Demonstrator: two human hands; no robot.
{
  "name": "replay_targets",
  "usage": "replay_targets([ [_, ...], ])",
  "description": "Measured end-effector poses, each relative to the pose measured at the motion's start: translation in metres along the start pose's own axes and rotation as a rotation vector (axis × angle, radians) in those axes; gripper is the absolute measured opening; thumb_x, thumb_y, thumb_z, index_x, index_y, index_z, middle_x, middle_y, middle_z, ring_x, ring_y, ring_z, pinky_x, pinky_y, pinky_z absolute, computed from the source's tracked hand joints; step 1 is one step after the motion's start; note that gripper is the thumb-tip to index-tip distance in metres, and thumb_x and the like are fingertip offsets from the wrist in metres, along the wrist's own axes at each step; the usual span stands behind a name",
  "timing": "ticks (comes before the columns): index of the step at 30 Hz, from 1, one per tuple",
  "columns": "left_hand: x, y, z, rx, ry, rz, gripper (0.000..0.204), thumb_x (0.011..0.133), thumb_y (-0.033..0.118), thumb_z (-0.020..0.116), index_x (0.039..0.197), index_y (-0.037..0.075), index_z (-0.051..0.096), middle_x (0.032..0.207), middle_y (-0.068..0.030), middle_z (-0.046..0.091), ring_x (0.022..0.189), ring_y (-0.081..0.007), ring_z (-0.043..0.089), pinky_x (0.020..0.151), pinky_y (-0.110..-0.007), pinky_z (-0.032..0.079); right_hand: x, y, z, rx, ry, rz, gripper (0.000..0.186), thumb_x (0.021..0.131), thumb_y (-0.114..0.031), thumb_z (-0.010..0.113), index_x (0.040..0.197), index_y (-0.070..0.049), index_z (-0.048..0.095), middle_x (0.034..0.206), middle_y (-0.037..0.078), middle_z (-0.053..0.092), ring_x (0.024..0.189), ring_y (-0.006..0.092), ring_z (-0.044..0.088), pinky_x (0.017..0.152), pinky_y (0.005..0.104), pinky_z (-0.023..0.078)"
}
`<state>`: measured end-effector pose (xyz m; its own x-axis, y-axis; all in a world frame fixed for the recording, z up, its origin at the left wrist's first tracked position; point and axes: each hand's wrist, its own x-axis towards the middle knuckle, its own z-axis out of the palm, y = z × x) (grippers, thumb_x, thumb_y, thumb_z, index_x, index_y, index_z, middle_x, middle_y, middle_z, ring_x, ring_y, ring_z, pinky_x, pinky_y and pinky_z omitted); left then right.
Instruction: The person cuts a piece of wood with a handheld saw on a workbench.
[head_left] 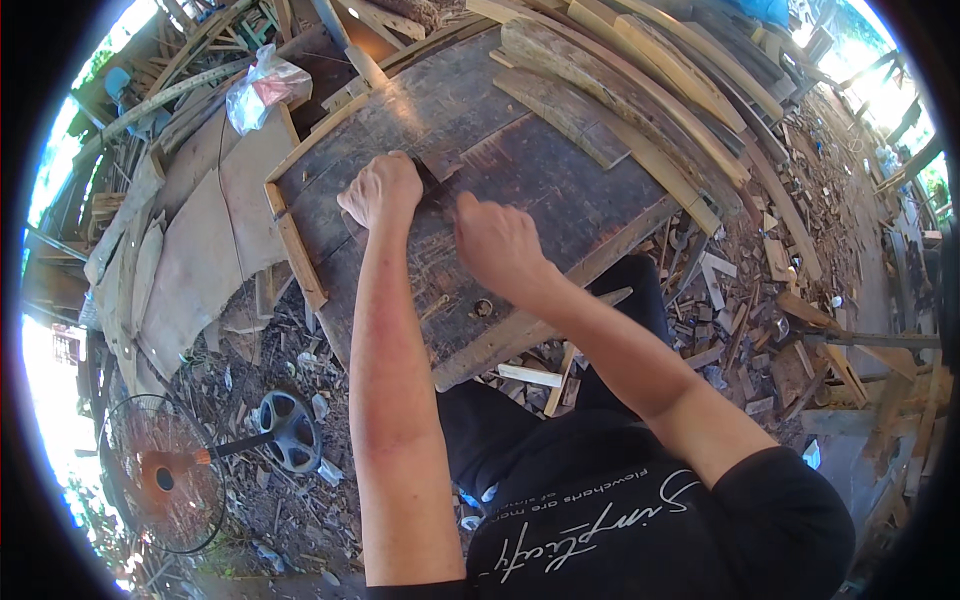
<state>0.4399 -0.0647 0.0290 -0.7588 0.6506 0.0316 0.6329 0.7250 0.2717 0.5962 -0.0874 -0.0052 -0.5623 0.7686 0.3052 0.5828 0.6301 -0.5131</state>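
Note:
Both my arms reach over a dark, scarred wooden worktable (590, 210). My left hand (385, 190) is closed in a fist on the tabletop, its knuckles at the edge of a dark piece (432, 174). That piece blends into the dark surface, so its kind cannot be made out. To its near right, my right hand (497, 243) is curled closed, thumb side toward the dark piece. The fingers hide whatever either hand grips. A short, pale wood scrap (435, 307) lies on the table nearer to me, beside a small round knot or hole (483, 307).
Long wooden boards (600, 80) lie along the table's far right edge. A clear plastic bag (267, 88) rests on scrap at the far left, above large bent sheets (205, 250). A standing fan (165, 475) is at lower left. Wood offcuts (715, 280) litter the ground at right.

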Motion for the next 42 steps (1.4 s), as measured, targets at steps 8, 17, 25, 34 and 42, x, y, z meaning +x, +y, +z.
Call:
replay_targets([
  [8, -0.011, -0.017, 0.017, -0.031, 0.209, 0.177, 0.044, 0.096, 0.037, 0.036, 0.104, 0.008, 0.068, 0.113, -0.0167, 0.066, 0.108, -0.0351, 0.060, 0.094, -0.049, 0.039, 0.020, -0.001, 0.009, 0.065, 0.027, -0.010, 0.008, 0.083, -0.007, 0.052, 0.083, -0.001, 0.056, 0.074, 0.021, 0.065, 0.072, 0.0394, 0.067, 0.068, 0.0483, 0.053],
  [17, -0.033, -0.036, 0.006, 0.000, 0.136, 0.525, 0.058, 0.076, 0.029, 0.063, 0.129, 0.009, 0.049, 0.123, -0.0166, 0.054, 0.119, -0.0345, 0.047, 0.102, -0.048, 0.028, 0.021, 0.001, 0.007, 0.094, 0.006, 0.027, 0.010, 0.084, -0.008, 0.051, 0.084, 0.000, 0.056, 0.076, 0.022, 0.066, 0.075, 0.0394, 0.067, 0.068, 0.0482, 0.053],
  [25, -0.024, -0.030, -0.004, 0.110, -0.009, 0.460, 0.061, 0.077, 0.025, 0.062, 0.129, 0.000, 0.045, 0.128, -0.0212, 0.051, 0.120, -0.0396, 0.045, 0.099, -0.053, 0.032, 0.024, -0.001, 0.007, 0.119, 0.001, 0.005, 0.010, 0.084, -0.008, 0.052, 0.085, 0.000, 0.057, 0.076, 0.022, 0.066, 0.075, 0.0395, 0.067, 0.068, 0.0484, 0.053],
  [34, -0.022, -0.021, 0.010, 0.258, 0.061, 0.415, 0.052, 0.074, 0.012, 0.068, 0.119, -0.004, 0.046, 0.122, -0.0215, 0.050, 0.119, -0.0407, 0.045, 0.101, -0.053, 0.035, 0.028, 0.000, 0.008, 0.113, 0.026, -0.006, 0.008, 0.081, -0.007, 0.053, 0.084, 0.000, 0.057, 0.075, 0.022, 0.066, 0.073, 0.0392, 0.068, 0.068, 0.0479, 0.054],
  [42, -0.008, -0.002, 0.009, 0.271, -0.045, 0.239, 0.049, 0.078, 0.013, 0.067, 0.121, -0.003, 0.048, 0.127, -0.0196, 0.052, 0.123, -0.0386, 0.045, 0.097, -0.057, 0.037, 0.031, -0.002, 0.009, 0.119, 0.016, 0.011, 0.008, 0.080, -0.006, 0.055, 0.084, -0.001, 0.058, 0.077, 0.022, 0.067, 0.074, 0.0379, 0.068, 0.068, 0.0468, 0.054],
])
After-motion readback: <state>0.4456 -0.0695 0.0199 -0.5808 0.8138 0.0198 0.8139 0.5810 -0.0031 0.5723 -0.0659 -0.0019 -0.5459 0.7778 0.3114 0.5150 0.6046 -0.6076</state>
